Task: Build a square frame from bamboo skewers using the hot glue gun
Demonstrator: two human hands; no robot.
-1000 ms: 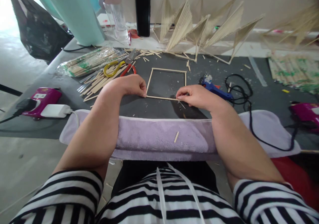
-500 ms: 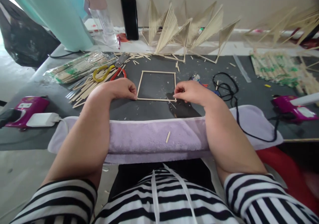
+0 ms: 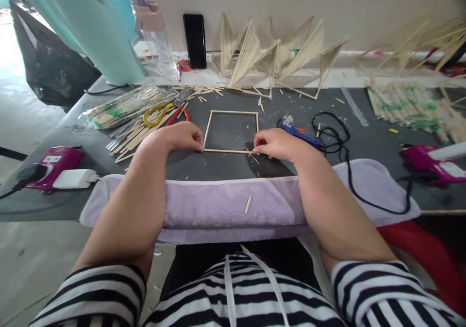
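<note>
Four thin wooden sticks form a roughly square frame (image 3: 233,151) lying on the dark grey mat. My left hand (image 3: 187,137) pinches its near left corner, fingertips pressed together on the stick end. At the near right corner, my right hand (image 3: 271,143) has its fingers closed on the stick end and hides that corner. Behind my left hand lie a pile of loose sticks (image 3: 133,140) and scissors with yellow and red handles (image 3: 158,115). To the right of my right hand is a blue glue gun (image 3: 302,135) with its black cord.
Stick structures (image 3: 251,55) stand along the wall beside a black phone (image 3: 195,40) and a bottle (image 3: 156,36). Bagged sticks (image 3: 124,106) lie at left, more bundles (image 3: 407,106) at right. Magenta power sockets (image 3: 60,164) flank the mat. A purple cloth (image 3: 225,203) covers the near edge.
The whole view has shifted, so things appear slightly lower and further right. Both hands remain at the near corners; my right hand now covers the near right corner more.
</note>
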